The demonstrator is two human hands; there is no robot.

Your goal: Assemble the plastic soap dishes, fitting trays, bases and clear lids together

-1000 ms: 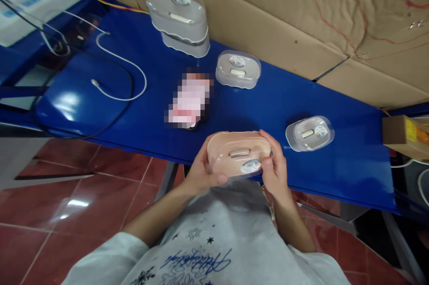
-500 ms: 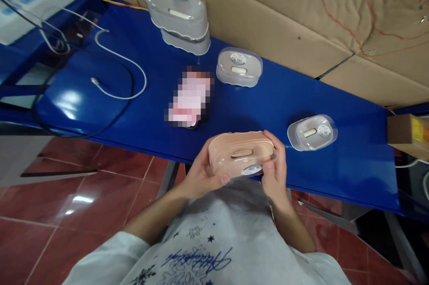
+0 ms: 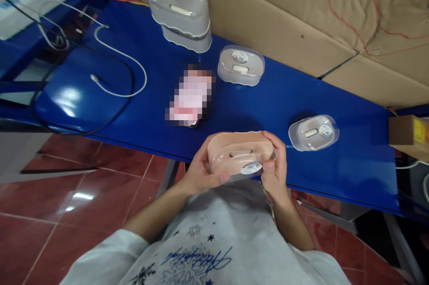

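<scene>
Between my hands is a peach-coloured plastic container (image 3: 221, 155) with a clear domed lid, a slot-like handle in its top and a round label. My left hand (image 3: 204, 171) grips its left end, thumb along the near side. On the other end my right hand (image 3: 275, 169) is wrapped, its thumb near the label. The container is held above the front edge of the blue table (image 3: 161, 128), slightly tilted toward me. Its underside is hidden.
A small clear-lidded container (image 3: 315, 132) stands on the right, another (image 3: 241, 66) at the back, and a taller stack (image 3: 181, 12) behind. A pixelated phone-like object (image 3: 191, 97), a white cable (image 3: 145, 77) and a cardboard box (image 3: 404, 135) lie around. Cardboard (image 3: 268, 12) lines the back.
The container has tipped slightly, so more of its label side shows. Both hands keep their hold. The camera view has shifted a little.
</scene>
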